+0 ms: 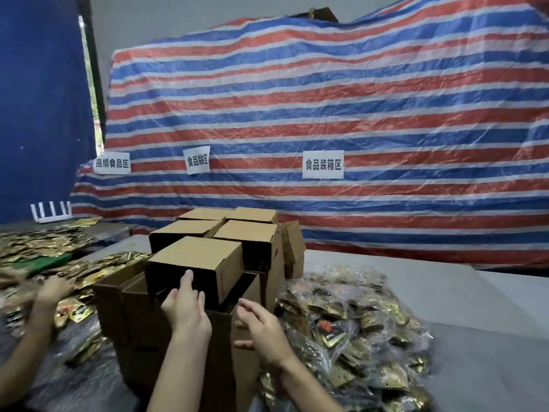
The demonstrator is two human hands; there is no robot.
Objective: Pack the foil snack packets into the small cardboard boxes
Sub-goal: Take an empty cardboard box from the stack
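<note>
A small cardboard box [198, 257] lies tilted on its side on the rim of a large open carton [246, 364], its dark side facing me. My left hand [185, 307] reaches up to that box with straight fingers, and the fingertips touch its dark face. My right hand [263, 327] hovers just right of it over the carton's corner, fingers loosely bent and holding nothing. Several more small boxes [242, 234] are stacked behind. Foil snack packets in clear plastic bags [353, 331] are heaped to my right.
Loose gold foil packets [98, 270] cover the table to the left, where another person's hand [53, 289] reaches into them. A striped red, white and blue tarpaulin [326, 114] with paper signs hangs behind. Bare grey tabletop [475, 307] shows at the right.
</note>
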